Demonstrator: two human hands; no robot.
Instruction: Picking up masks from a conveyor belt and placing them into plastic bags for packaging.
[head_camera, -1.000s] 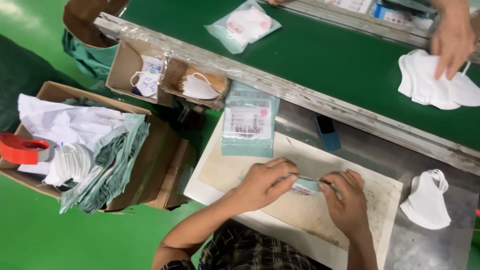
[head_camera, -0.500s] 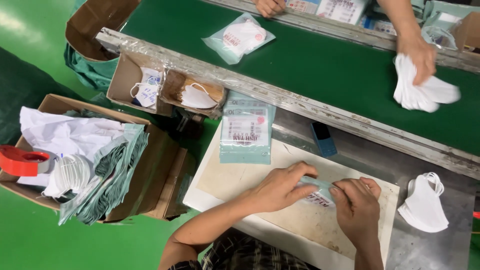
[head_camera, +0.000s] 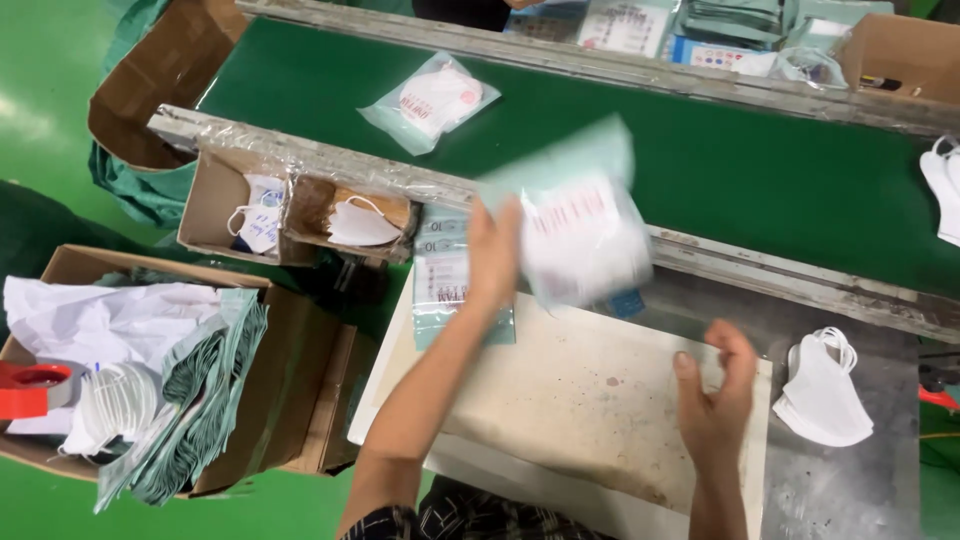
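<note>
My left hand (head_camera: 493, 255) is raised over the bench and grips a clear plastic bag with white masks inside (head_camera: 577, 222); the bag is motion-blurred and hangs above the near rail of the green conveyor belt (head_camera: 760, 180). My right hand (head_camera: 716, 392) hovers over the worn white work board (head_camera: 570, 400) with fingers apart and nothing in it. A stack of empty plastic bags (head_camera: 445, 280) lies at the board's far left corner, partly behind my left forearm. Another sealed mask bag (head_camera: 432, 102) rests on the belt.
A pile of white masks (head_camera: 822, 392) lies right of the board. Two small cardboard trays (head_camera: 290, 212) holding masks hang at the rail. A big carton (head_camera: 160, 370) at left holds paper, masks, green packets and red tape (head_camera: 28, 388). More masks (head_camera: 942, 190) lie far right.
My left hand has lifted the filled bag off the board and swung it up toward the belt. My right hand let go and stayed low. The other person's hand on the belt is gone from view.
</note>
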